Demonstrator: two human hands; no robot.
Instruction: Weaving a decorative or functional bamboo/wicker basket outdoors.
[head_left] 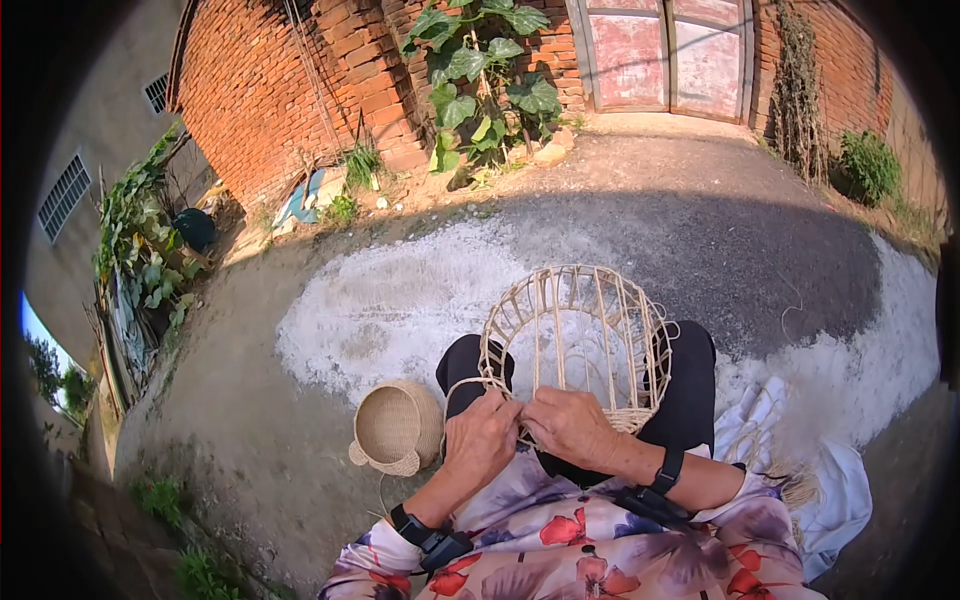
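A round, open-framed basket rests across my lap, with pale cord strung in lines over its frame. At its near left rim, my left hand pinches the cord, which loops out to the left of the basket. Close beside it, my right hand has its fingers closed on the cord at the same rim. The fingertips of both hands nearly meet, and the exact spot they work is partly hidden by them. Denser weaving covers the basket's near right edge, by my right hand.
A small woven basket with two ear-like tabs sits on the ground to my left. White cloth and loose straw-coloured strands lie to my right. Farther off are a leafy vine, a brick wall and a faded red double door.
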